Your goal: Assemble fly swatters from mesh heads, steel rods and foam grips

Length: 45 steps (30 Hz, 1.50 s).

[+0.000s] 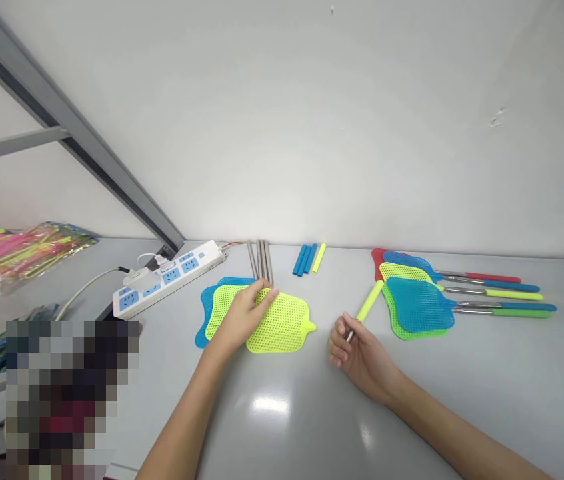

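Observation:
My left hand [251,310] lies over a yellow fly swatter head [282,327], thumb on its mesh and fingers curled at its far edge. Under and beside it are another yellow head [218,308] and blue heads [206,310]. My right hand [357,353] is closed around a metal rod [351,335] whose upper end carries a yellow handle sleeve [369,302], tilted up to the right. Behind my left hand lie several metal rods [265,260]. To their right are blue sleeves [305,260] and one yellow sleeve [319,259].
Several assembled swatters lie at the right, a blue one [419,303] on top. A white power strip [169,277] with plugs and a cable sits at the left, beside a grey metal frame [112,173]. Bagged colourful items [27,253] lie farther left. A wall stands behind; the lower left is pixelated.

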Available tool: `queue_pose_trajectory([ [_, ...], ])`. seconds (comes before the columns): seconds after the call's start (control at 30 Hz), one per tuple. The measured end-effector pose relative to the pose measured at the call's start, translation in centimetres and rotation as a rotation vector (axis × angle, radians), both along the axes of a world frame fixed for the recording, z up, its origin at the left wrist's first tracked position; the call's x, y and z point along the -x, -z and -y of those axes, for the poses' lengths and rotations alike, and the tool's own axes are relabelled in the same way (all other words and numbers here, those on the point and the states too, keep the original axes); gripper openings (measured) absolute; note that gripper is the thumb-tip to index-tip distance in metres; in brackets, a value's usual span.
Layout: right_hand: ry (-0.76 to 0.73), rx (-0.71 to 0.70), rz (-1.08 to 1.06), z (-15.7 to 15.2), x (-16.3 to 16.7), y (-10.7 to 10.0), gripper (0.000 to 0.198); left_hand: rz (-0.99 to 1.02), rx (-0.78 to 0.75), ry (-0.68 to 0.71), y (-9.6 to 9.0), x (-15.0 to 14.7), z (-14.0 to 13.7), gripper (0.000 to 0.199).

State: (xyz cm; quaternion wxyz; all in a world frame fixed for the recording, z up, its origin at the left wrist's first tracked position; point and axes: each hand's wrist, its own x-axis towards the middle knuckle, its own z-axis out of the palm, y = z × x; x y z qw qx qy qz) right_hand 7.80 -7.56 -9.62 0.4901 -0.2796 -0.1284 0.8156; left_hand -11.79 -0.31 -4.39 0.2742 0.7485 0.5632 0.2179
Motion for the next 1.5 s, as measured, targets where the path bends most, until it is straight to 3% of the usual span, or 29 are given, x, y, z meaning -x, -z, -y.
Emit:
queue_pose_trajectory([
  [0.47, 0.065, -0.072, 0.005, -0.1, 0.0, 0.1, 0.032, 0.054, 0.011, 0.031, 0.8, -0.2, 0.0, 0.026],
  [0.9, 0.119, -0.139, 0.147, -0.1, -0.2, 0.4, 0.030, 0.028, -0.031, 0.025, 1.3, -0.6, 0.0, 0.027],
  [1.23, 0.105, -0.097, 0.239, -0.2, -0.3, 0.1, 0.026, 0.018, -0.044, 0.023, 1.4, -0.6, 0.0, 0.028],
  [1.5, 0.217, -0.227, 0.539, -0.5, -0.8, 0.4, 0.026, 0.003, -0.067, 0.015, 1.4, -0.5, 0.0, 0.027],
])
